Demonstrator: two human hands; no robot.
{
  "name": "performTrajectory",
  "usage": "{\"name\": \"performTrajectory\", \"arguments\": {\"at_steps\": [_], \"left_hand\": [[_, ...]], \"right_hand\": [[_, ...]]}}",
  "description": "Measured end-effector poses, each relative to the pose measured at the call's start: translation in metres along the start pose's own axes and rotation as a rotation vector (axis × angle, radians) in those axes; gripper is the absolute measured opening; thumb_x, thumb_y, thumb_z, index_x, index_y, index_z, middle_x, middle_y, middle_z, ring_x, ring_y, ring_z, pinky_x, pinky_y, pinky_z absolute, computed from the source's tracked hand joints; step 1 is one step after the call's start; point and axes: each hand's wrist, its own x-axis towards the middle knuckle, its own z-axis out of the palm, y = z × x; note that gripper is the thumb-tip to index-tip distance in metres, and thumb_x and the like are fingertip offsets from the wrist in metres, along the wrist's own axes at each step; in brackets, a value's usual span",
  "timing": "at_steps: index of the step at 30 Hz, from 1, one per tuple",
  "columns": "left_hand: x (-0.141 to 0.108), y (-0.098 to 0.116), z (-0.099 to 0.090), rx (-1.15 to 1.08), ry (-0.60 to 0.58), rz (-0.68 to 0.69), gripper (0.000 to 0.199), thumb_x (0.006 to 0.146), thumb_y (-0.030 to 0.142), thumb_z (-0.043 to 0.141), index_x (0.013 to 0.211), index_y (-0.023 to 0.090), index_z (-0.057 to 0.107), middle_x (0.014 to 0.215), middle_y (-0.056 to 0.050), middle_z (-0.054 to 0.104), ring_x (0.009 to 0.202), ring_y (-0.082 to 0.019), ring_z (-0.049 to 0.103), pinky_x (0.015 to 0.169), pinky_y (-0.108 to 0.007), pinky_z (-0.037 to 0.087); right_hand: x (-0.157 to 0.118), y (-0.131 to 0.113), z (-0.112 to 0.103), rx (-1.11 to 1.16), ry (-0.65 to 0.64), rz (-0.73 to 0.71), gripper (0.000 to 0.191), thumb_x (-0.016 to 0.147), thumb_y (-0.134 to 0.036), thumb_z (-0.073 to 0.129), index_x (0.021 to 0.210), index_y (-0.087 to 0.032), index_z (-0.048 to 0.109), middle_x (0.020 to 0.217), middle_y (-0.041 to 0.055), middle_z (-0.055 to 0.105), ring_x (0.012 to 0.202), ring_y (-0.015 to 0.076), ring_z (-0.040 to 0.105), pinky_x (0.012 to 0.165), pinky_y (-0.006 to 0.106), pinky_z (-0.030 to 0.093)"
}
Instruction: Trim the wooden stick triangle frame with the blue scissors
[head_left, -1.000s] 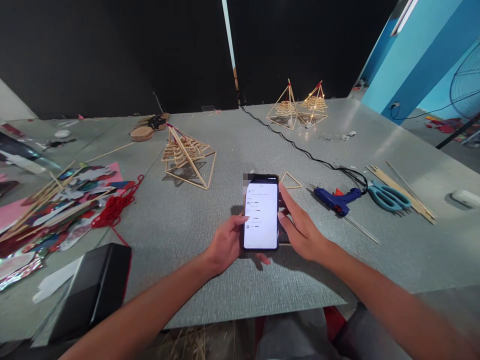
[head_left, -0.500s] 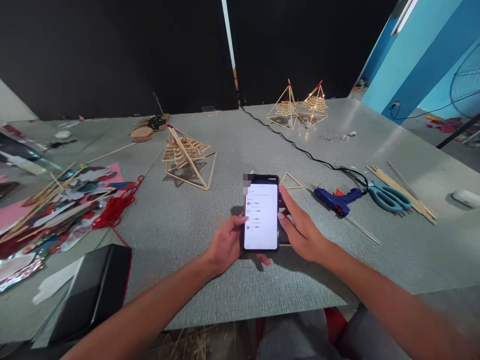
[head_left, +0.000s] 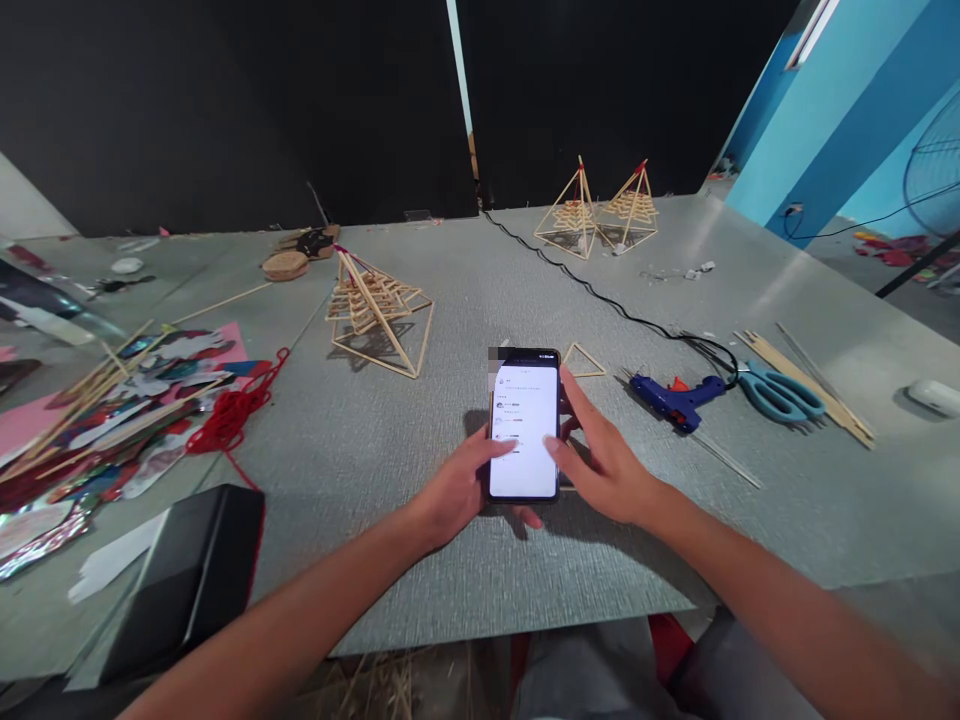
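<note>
A phone with a lit white screen is held upright between both hands, above the grey table. My left hand wraps its left edge from below, with the thumb over the screen and a fingertip showing under the bottom edge. Along the right edge lies my right hand, its fingers behind the side and its thumb over the screen. Partly hidden behind the phone is a small stick triangle. A stick pyramid stands to the left beyond my left hand.
Right of the phone lie a blue glue gun, blue-handled scissors and thin sticks. Two more pyramids stand at the back. On the left are red yarn, scattered scraps and a black case.
Both thumbs have moved inward over the phone screen. The lights on the back right pyramid have gone dark.
</note>
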Motion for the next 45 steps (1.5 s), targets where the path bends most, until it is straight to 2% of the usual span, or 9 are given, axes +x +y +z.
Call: {"name": "performTrajectory", "arguments": {"at_steps": [5,8,11,20,24,30,34,40,45], "left_hand": [[-0.003,0.001,0.003,0.021,0.069,0.014,0.052,0.095,0.035,0.074,0.143,0.016,0.068,0.137,-0.022,0.076,0.107,-0.04,0.079,0.074,-0.049,0.071],[-0.001,-0.001,0.001,0.001,0.108,0.046,0.053,0.096,0.039,0.073,0.142,0.014,0.07,0.139,-0.019,0.077,0.129,-0.041,0.073,0.106,-0.052,0.063],[0.001,-0.002,-0.002,-0.015,0.113,0.064,0.051,0.096,0.039,0.073,0.14,0.014,0.071,0.139,-0.017,0.078,0.136,-0.039,0.07,0.116,-0.051,0.057],[0.001,-0.002,-0.004,-0.051,-0.035,0.018,0.051,0.1,0.042,0.064,0.141,0.012,0.067,0.134,-0.023,0.078,0.108,-0.044,0.079,0.065,-0.056,0.073],[0.0,-0.001,-0.003,-0.072,-0.035,0.051,0.045,0.102,0.041,0.063,0.134,0.012,0.072,0.132,-0.022,0.079,0.106,-0.043,0.08,0.065,-0.057,0.074],[-0.002,0.007,-0.001,-0.113,0.014,0.128,0.048,0.108,0.051,0.055,0.138,0.018,0.071,0.135,-0.017,0.079,0.113,-0.042,0.079,0.065,-0.052,0.075],[0.0,0.009,0.005,-0.091,0.075,0.107,0.061,0.113,0.064,0.042,0.149,0.021,0.066,0.143,-0.018,0.076,0.116,-0.043,0.08,0.059,-0.046,0.073],[0.001,0.01,0.009,-0.033,0.125,0.111,0.06,0.116,0.062,0.039,0.157,0.022,0.059,0.149,-0.019,0.073,0.113,-0.041,0.081,0.058,-0.044,0.073],[0.004,0.016,0.012,0.021,0.298,0.089,0.062,0.117,0.057,0.036,0.16,0.017,0.056,0.134,-0.023,0.079,0.102,-0.039,0.084,0.052,-0.04,0.071]], "right_hand": [[-0.001,-0.004,0.0,-0.025,-0.068,-0.032,0.143,0.09,-0.048,0.09,0.178,-0.033,-0.022,0.183,0.023,0.029,0.161,0.0425,0.047,0.125,0.07,0.048],[-0.002,-0.007,0.0,-0.021,-0.101,-0.042,0.15,0.084,-0.049,0.096,0.178,-0.035,-0.021,0.187,0.0212,0.017,0.17,0.0431,0.031,0.133,0.072,0.036],[-0.002,-0.008,0.0,-0.015,-0.123,-0.047,0.151,0.083,-0.046,0.097,0.178,-0.035,-0.02,0.189,0.0195,0.01,0.174,0.0427,0.019,0.135,0.071,0.032],[-0.002,-0.002,0.004,0.021,-0.04,-0.019,0.097,0.115,-0.033,0.053,0.178,-0.035,-0.02,0.188,0.0161,0.02,0.171,0.0339,0.031,0.135,0.067,0.035],[0.0,-0.004,0.002,0.077,-0.019,-0.039,0.089,0.118,-0.032,0.047,0.178,-0.037,-0.018,0.186,0.0152,0.029,0.159,0.0313,0.052,0.126,0.062,0.049],[-0.001,-0.013,0.001,0.121,-0.065,-0.002,0.071,0.117,-0.031,0.048,0.181,-0.036,0.019,0.168,0.0122,0.059,0.141,0.028,0.068,0.116,0.053,0.059],[-0.004,-0.016,0.005,0.215,-0.023,0.035,0.065,0.116,-0.033,0.054,0.177,-0.041,0.033,0.172,0.0085,0.056,0.145,0.027,0.066,0.12,0.053,0.056],[-0.006,-0.012,0.013,0.527,0.035,0.147,0.057,0.113,-0.034,0.063,0.165,-0.053,0.05,0.18,-0.0005,0.043,0.159,0.0257,0.052,0.121,0.05,0.056],[-0.007,-0.001,0.032,0.624,0.011,0.148,0.064,0.111,-0.038,0.064,0.17,-0.054,0.042,0.184,-0.0007,0.035,0.157,0.0271,0.053,0.122,0.054,0.055]]}}
